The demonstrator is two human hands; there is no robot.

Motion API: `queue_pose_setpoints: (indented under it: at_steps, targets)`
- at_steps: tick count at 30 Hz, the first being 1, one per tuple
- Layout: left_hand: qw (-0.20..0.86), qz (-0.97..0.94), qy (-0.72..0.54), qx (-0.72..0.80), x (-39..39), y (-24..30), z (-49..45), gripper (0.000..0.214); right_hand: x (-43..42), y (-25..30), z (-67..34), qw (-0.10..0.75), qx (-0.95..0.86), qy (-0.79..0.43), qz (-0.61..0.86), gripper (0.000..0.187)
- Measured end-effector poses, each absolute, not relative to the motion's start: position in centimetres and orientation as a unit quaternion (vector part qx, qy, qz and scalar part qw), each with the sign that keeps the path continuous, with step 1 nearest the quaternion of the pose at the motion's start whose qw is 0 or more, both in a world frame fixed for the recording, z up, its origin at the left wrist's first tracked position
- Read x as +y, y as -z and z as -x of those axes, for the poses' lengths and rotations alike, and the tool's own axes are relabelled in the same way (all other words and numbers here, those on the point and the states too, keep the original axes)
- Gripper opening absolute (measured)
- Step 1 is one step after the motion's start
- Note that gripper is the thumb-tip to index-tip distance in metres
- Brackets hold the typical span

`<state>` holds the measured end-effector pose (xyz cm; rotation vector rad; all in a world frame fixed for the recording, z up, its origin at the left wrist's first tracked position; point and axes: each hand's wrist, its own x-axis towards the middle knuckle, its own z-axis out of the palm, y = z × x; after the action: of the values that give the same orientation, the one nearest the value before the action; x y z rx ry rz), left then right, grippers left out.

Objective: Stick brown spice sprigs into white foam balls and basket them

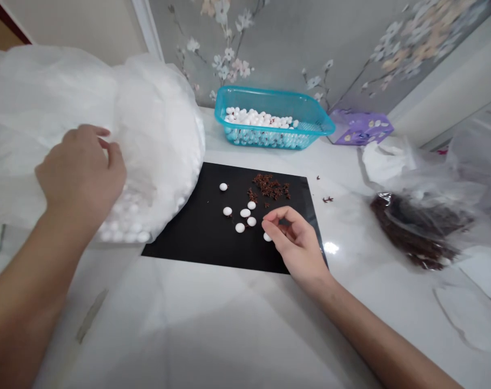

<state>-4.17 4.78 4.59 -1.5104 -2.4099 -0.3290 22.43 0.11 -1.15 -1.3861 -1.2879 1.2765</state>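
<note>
My left hand (pixel 83 167) is at a large translucent plastic bag (pixel 160 124) filled with small white balls (pixel 127 221). Its fingers are bent, with thumb and forefinger apart; the other fingers are largely hidden. Over the right part of a black mat (pixel 188 237), my right hand (pixel 296 240) has thumb and forefinger pinched together. Whatever lies between those fingertips is too small to make out. Beside it are several loose white oval balls (pixel 240 228), some with brown bits at one end. A pile of small brown star-like pieces (pixel 269 186) lies toward the mat's back edge.
A turquoise basket (pixel 273 129) with many white balls stands against the flowered wall. To its right sits a purple packet (pixel 361 128). A clear bag of brown pieces (pixel 415 229) lies on the right, and a few stray brown pieces (pixel 328 199) rest on the white tabletop (pixel 213 324).
</note>
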Motion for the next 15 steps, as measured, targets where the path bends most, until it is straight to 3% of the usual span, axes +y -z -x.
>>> queue_pose_setpoints:
  at_steps: [4,8,15]
  targets:
    - [0.098,0.465,0.135,-0.870,5.0,-4.4,5.2,0.046,0.1,1.2,-22.4,0.415,-0.515,-0.510,0.549,0.014]
    - [0.049,0.496,0.042,-0.866,5.0,-4.4,5.9,0.046,0.1,1.2,-22.4,0.409,-0.523,-0.499,0.557,0.014]
    - [0.067,0.518,0.082,-0.849,4.5,-4.1,5.6,0.042,0.1,1.4,-22.5,0.402,-0.533,-0.478,0.571,0.011]
